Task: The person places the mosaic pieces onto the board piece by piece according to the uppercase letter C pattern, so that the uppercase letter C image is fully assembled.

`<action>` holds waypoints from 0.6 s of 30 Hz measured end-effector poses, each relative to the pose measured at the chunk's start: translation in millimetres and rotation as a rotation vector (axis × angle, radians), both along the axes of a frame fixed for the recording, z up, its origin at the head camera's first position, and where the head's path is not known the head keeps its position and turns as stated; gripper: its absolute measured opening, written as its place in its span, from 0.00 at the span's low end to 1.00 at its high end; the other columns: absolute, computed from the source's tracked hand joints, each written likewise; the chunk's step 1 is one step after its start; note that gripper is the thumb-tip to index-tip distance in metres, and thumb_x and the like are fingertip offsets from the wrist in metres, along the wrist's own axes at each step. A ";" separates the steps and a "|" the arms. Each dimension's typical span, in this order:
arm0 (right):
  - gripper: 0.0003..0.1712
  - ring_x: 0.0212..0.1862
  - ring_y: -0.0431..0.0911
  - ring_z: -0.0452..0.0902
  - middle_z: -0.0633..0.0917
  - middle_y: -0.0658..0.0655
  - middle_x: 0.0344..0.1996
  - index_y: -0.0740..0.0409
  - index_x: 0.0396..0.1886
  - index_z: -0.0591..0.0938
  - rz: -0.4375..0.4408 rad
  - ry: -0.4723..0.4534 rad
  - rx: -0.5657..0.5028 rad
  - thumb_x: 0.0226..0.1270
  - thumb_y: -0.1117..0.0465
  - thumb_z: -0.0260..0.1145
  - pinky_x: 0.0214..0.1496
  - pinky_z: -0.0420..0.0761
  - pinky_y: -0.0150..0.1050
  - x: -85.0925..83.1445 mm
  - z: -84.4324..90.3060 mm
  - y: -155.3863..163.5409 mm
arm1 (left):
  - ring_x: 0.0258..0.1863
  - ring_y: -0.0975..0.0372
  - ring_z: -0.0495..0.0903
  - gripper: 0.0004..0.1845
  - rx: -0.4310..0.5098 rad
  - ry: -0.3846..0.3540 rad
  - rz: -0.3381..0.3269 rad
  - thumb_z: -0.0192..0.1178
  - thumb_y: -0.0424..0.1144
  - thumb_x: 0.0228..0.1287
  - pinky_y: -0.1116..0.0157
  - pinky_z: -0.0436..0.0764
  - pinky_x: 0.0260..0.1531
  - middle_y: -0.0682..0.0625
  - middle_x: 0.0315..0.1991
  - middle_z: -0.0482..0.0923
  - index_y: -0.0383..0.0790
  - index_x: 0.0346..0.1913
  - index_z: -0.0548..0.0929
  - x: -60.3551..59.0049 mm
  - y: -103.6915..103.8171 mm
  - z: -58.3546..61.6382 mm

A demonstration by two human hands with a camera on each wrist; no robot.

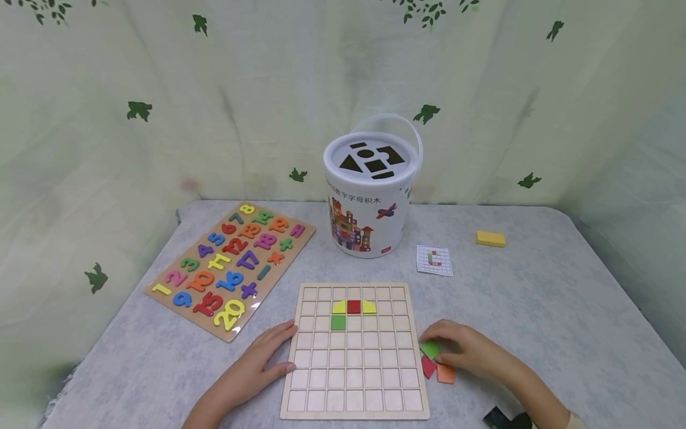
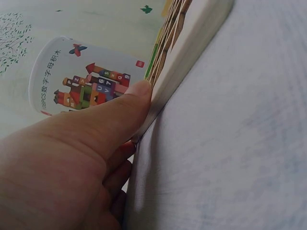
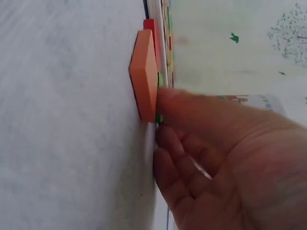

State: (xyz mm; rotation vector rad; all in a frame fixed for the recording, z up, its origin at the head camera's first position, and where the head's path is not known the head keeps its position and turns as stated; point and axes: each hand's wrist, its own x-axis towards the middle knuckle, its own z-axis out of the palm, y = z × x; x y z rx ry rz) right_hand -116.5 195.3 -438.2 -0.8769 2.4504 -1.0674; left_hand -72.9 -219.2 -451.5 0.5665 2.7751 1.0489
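A wooden grid board (image 1: 354, 357) lies in front of me in the head view. On its upper squares are a red square block (image 1: 354, 307), a yellow curved block (image 1: 339, 307) on each side of it and a green square block (image 1: 338, 322) below the left one. My left hand (image 1: 249, 369) rests its thumb and fingertips against the board's left edge; its thumb (image 2: 129, 103) shows at that edge in the left wrist view. Beside the right edge, my right hand (image 1: 471, 348) pinches a loose green block (image 1: 430, 350). A red block (image 1: 428, 366) and an orange block (image 1: 446, 374) lie right by it.
A number puzzle board (image 1: 230, 268) lies at the left. Behind the grid stands a white lidded bucket (image 1: 370, 202) with a raised handle. A small pattern card (image 1: 435, 261) and a yellow block (image 1: 490, 239) lie at the back right. A dark object (image 1: 504, 418) shows near my right wrist.
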 end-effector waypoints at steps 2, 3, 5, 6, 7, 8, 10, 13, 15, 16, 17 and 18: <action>0.15 0.46 0.39 0.70 0.75 0.42 0.43 0.46 0.46 0.79 0.012 0.037 0.018 0.57 0.60 0.66 0.49 0.73 0.34 -0.7 -0.9 -0.1 | 0.65 0.53 0.54 0.34 -0.002 0.001 0.001 0.57 0.56 0.57 0.49 0.59 0.58 0.53 0.66 0.57 0.46 0.65 0.64 0.0 0.1 0.1; 0.15 0.45 0.39 0.70 0.75 0.42 0.43 0.47 0.46 0.79 0.013 0.056 0.030 0.57 0.60 0.66 0.49 0.73 0.34 -1.0 -1.1 -0.5 | 0.65 0.53 0.54 0.34 -0.002 0.005 -0.001 0.56 0.56 0.57 0.48 0.59 0.58 0.52 0.66 0.57 0.46 0.65 0.64 0.1 0.2 0.2; 0.14 0.44 0.39 0.70 0.75 0.43 0.42 0.49 0.45 0.79 -0.001 0.081 0.059 0.58 0.58 0.66 0.47 0.74 0.35 -1.1 -0.8 -1.4 | 0.65 0.52 0.54 0.34 -0.005 0.007 -0.002 0.57 0.55 0.57 0.48 0.59 0.58 0.51 0.66 0.57 0.46 0.65 0.64 0.1 0.2 0.2; 0.14 0.43 0.39 0.70 0.75 0.43 0.42 0.50 0.45 0.79 -0.015 0.083 0.075 0.58 0.57 0.66 0.47 0.74 0.35 -0.9 -0.4 -1.9 | 0.65 0.53 0.54 0.35 -0.004 0.001 0.001 0.57 0.55 0.57 0.49 0.59 0.58 0.52 0.66 0.57 0.46 0.65 0.64 0.0 0.2 0.1; 0.14 0.42 0.39 0.70 0.75 0.43 0.41 0.51 0.44 0.78 -0.026 0.085 0.085 0.58 0.56 0.65 0.46 0.74 0.35 -0.9 0.0 -2.3 | 0.65 0.53 0.54 0.35 -0.004 -0.003 0.002 0.57 0.56 0.57 0.49 0.59 0.58 0.52 0.66 0.57 0.46 0.65 0.64 -0.1 0.3 0.1; 0.14 0.42 0.39 0.70 0.75 0.43 0.41 0.51 0.44 0.78 -0.039 0.087 0.097 0.58 0.55 0.65 0.46 0.75 0.36 -0.7 0.4 -2.8 | 0.65 0.54 0.54 0.35 -0.005 -0.008 0.004 0.57 0.56 0.56 0.49 0.58 0.58 0.53 0.66 0.57 0.46 0.65 0.64 -0.2 0.2 0.0; 0.14 0.42 0.38 0.70 0.74 0.42 0.41 0.51 0.43 0.78 -0.065 0.086 0.107 0.57 0.54 0.66 0.46 0.75 0.36 -0.4 1.4 -3.5 | 0.65 0.54 0.54 0.35 -0.005 -0.012 0.005 0.58 0.55 0.56 0.50 0.58 0.59 0.53 0.66 0.56 0.46 0.65 0.64 -0.3 0.1 -0.1; 0.15 0.42 0.38 0.70 0.74 0.42 0.41 0.49 0.44 0.78 -0.092 0.095 0.088 0.57 0.54 0.66 0.46 0.75 0.35 0.4 3.4 -5.1 | 0.65 0.54 0.54 0.35 -0.005 -0.009 0.002 0.57 0.55 0.56 0.50 0.59 0.58 0.53 0.66 0.56 0.46 0.65 0.64 -0.3 0.1 -0.4; 0.16 0.43 0.38 0.70 0.74 0.41 0.42 0.48 0.45 0.77 -0.108 0.100 0.059 0.57 0.54 0.66 0.46 0.75 0.35 1.2 6.1 -7.2 | 0.65 0.54 0.54 0.35 -0.005 -0.011 0.003 0.58 0.55 0.56 0.50 0.59 0.58 0.53 0.66 0.56 0.46 0.65 0.64 -0.1 0.1 -0.3; 0.16 0.43 0.38 0.70 0.75 0.41 0.42 0.47 0.46 0.77 -0.114 0.101 0.040 0.57 0.54 0.66 0.45 0.75 0.35 1.7 8.1 -9.1 | 0.65 0.54 0.54 0.35 -0.004 -0.010 0.002 0.58 0.55 0.56 0.50 0.59 0.58 0.53 0.66 0.56 0.46 0.65 0.64 -0.1 0.2 -0.2; 0.17 0.43 0.39 0.71 0.75 0.41 0.43 0.48 0.47 0.76 -0.118 0.110 0.020 0.57 0.55 0.66 0.45 0.76 0.36 2.2 10.3 -11.4 | 0.65 0.55 0.54 0.35 -0.005 -0.016 0.005 0.58 0.55 0.56 0.51 0.59 0.59 0.54 0.66 0.56 0.47 0.65 0.64 -0.1 0.2 -0.2; 0.18 0.43 0.38 0.71 0.75 0.41 0.43 0.47 0.47 0.76 -0.120 0.119 0.007 0.57 0.55 0.66 0.45 0.76 0.36 2.5 12.9 -14.3 | 0.65 0.55 0.54 0.35 -0.006 -0.016 0.005 0.58 0.55 0.56 0.51 0.59 0.59 0.54 0.66 0.56 0.47 0.65 0.64 -0.1 0.3 -0.1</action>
